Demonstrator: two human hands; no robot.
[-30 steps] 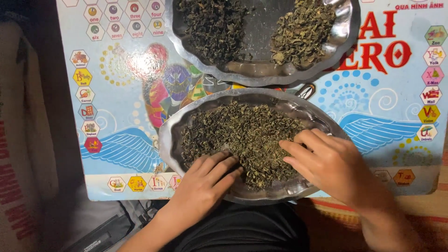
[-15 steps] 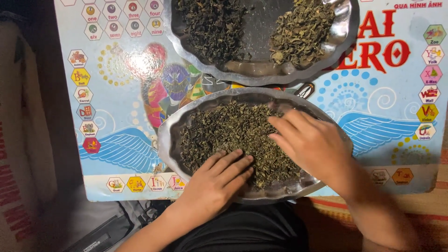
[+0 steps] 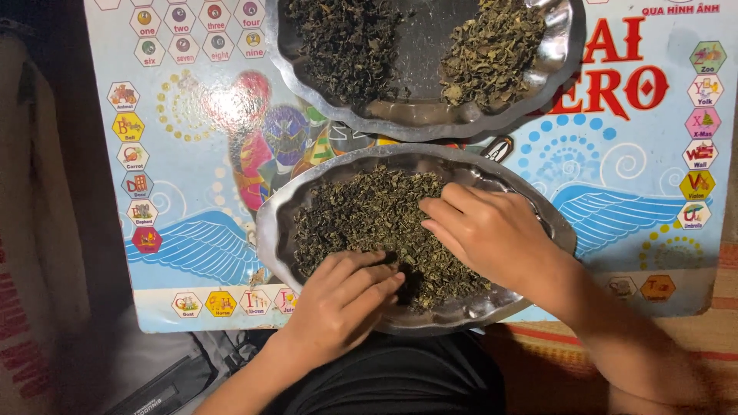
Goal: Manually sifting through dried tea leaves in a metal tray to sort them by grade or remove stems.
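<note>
A scalloped metal tray (image 3: 270, 230) lies near me on a colourful printed board, filled with a layer of dried green-brown leaves (image 3: 361, 207). My left hand (image 3: 338, 303) rests at the tray's near edge, fingers curled into the leaves, with a bare patch of tray beside the fingertips. My right hand (image 3: 488, 234) lies flat over the right half of the leaves, fingers together and pointing left. Neither hand visibly grips anything.
A second metal tray (image 3: 415, 119) sits farther away, holding a dark leaf pile (image 3: 346, 42) on its left and a lighter green pile (image 3: 492, 46) on its right. The board (image 3: 192, 177) has pictures and labelled shapes. A woven mat (image 3: 553, 361) and dark clothing lie below.
My right hand has slid leftward and farther across the leaves. My left hand's fingers have curled, pulling leaves and baring a small dark patch of tray.
</note>
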